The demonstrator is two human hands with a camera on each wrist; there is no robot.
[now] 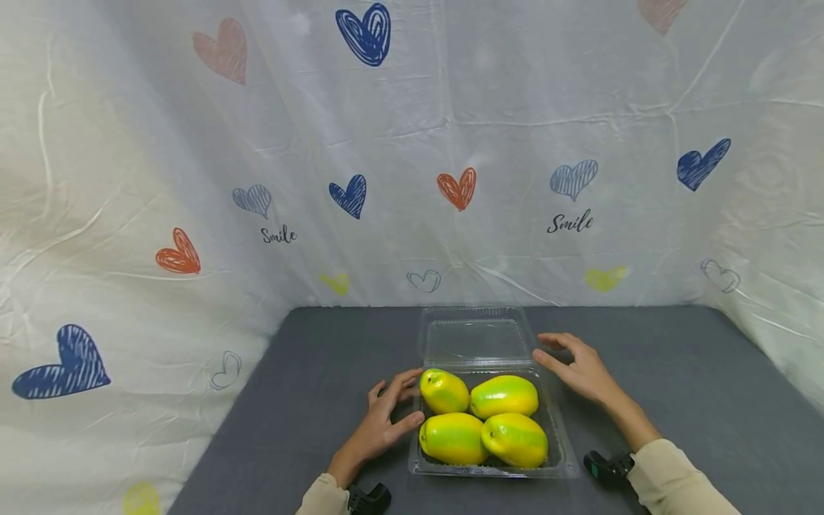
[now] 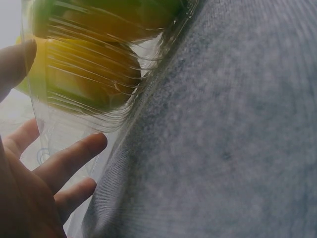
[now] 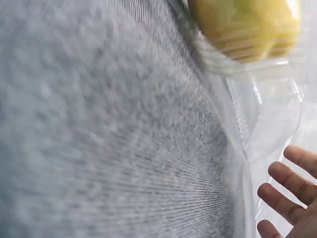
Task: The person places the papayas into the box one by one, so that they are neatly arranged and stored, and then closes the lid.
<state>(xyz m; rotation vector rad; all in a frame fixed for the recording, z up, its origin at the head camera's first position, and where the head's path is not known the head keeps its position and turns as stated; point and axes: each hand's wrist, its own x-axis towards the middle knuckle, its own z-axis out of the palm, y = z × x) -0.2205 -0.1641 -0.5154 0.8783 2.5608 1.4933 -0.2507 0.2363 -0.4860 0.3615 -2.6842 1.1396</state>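
Note:
A clear plastic clamshell box (image 1: 494, 472) stands on the grey table with its lid (image 1: 476, 340) folded back, away from the person. Inside sit several glossy yellow-green fruits (image 1: 504, 397), mango-like in shape, in two rows. My left hand (image 1: 385, 418) is at the box's left side, fingers spread and loosely bent. In the left wrist view its thumb is by the rim and its fingers are beside the ridged wall; whether they touch I cannot tell. Beyond the box's right side, my right hand (image 1: 579, 368) hovers near the hinge and lid, fingers extended and holding nothing.
The dark grey cloth (image 1: 335, 357) covers the table around the box. A white curtain (image 1: 399, 143) printed with hearts and "Smile" hangs behind the table and along both sides. Black bands (image 1: 608, 468) are worn on both wrists.

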